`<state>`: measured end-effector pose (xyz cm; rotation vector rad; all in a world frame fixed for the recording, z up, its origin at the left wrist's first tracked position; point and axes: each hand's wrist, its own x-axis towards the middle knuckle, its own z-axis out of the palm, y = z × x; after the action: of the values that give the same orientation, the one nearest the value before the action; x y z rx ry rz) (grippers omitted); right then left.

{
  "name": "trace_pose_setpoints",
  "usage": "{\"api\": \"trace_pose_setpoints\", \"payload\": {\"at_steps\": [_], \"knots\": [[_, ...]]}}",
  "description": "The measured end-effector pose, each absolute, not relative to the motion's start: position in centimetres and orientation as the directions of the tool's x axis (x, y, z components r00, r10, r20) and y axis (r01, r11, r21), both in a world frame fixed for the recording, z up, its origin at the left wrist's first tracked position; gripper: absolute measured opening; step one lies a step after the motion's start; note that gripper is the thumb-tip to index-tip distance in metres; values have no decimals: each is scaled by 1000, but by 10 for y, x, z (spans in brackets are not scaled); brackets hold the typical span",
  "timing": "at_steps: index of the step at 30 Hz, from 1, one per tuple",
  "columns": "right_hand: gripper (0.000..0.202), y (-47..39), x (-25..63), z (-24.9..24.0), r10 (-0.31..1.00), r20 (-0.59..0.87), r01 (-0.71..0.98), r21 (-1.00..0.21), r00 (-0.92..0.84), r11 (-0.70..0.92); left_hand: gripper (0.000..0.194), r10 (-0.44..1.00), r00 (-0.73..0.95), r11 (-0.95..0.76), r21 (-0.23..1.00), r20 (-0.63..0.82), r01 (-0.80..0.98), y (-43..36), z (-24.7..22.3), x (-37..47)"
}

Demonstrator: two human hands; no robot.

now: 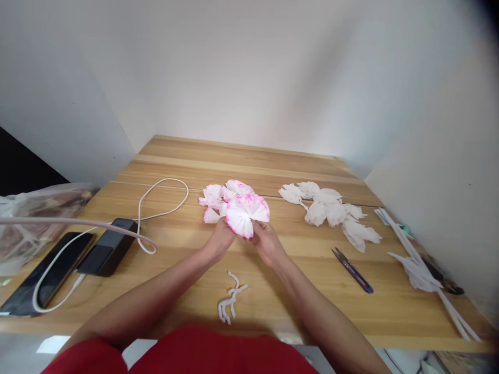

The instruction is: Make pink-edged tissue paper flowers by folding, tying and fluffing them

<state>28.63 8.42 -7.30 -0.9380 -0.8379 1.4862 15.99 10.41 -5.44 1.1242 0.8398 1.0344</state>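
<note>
Both of my hands hold a round, pleated white paper flower with pink edges [247, 214] above the middle of the table. My left hand [222, 238] grips its lower left side, the fingertips partly hidden behind the paper. On the lower right, my right hand [268, 242] pinches it from below. Just behind it lie more pink-edged paper flowers [212, 196]. Several plain white crumpled paper flowers [327, 205] rest to the right. Short white twisted strips [230, 301] lie near the front edge.
Purple thread snips [353, 270] lie at the right, near long white sticks [454, 311]. On the left of the wooden table [241, 150] are a phone [64, 265], a black power bank [109, 249], a looped white cable [163, 180] and a clear plastic bag [39, 213].
</note>
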Motion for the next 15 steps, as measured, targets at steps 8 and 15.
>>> {"api": "trace_pose_setpoints", "payload": {"at_steps": [8,15], "knots": [[40,99,318,-66,949,305,232,-932,81,279,30,992,103,-43,976,66,-213,129,-45,165],[45,114,307,-56,949,312,234,-921,-38,312,20,984,119,-101,968,131,-231,133,-43,176]]}}
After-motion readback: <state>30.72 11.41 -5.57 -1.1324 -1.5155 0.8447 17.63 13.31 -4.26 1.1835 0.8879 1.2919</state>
